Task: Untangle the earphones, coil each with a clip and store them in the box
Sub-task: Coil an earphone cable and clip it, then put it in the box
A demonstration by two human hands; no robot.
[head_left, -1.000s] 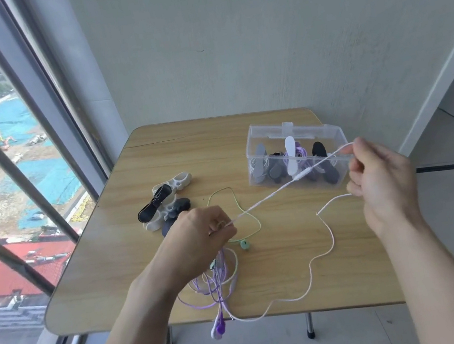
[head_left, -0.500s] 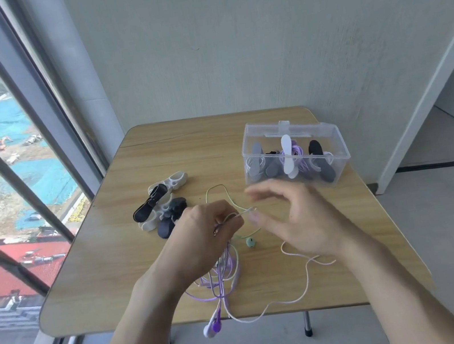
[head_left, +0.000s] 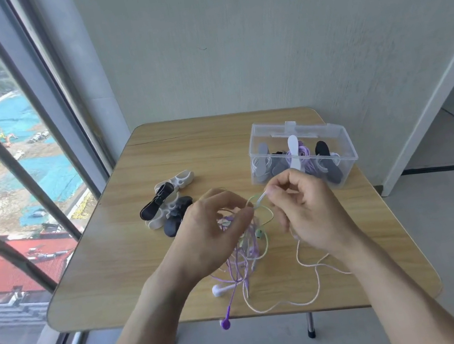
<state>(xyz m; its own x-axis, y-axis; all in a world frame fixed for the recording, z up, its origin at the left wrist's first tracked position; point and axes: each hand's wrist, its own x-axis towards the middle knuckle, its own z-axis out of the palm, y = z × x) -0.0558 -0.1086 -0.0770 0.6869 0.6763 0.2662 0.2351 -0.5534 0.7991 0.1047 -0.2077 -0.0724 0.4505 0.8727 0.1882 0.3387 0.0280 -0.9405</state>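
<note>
Here, my left hand (head_left: 215, 234) is curled around a knot of tangled earphones (head_left: 244, 247), purple, white and pale green cords bunched under my fingers just above the wooden table (head_left: 130, 248). My right hand (head_left: 307, 212) sits just beside it, thumb and forefinger pinching a white cord (head_left: 260, 199) that runs the short way across to my left hand. From the tangle, loose white cord (head_left: 312, 277) trails in loops toward the near edge of the table, a white earbud (head_left: 218, 291) lies on the wood, and a purple earbud (head_left: 226, 323) hangs over the edge on its purple wire. A small green earbud (head_left: 259, 234) shows between my hands.

The clear plastic box (head_left: 346, 157) stands open at the far right of the table, beyond my right hand. Inside it several coiled earphones stand packed side by side, each held by a clip: a grey clip (head_left: 263, 162) on a white coil at the left, a white clip (head_left: 294, 151) on a purple coil in the middle, a black clip (head_left: 322, 149) toward the right, and darker grey pieces low against the front wall. I cannot tell exactly how many sets are in there.

To the left of my hands, a small heap of spare clips (head_left: 165, 206), white, black and dark grey, lies on the table, apart from the box.
</note>
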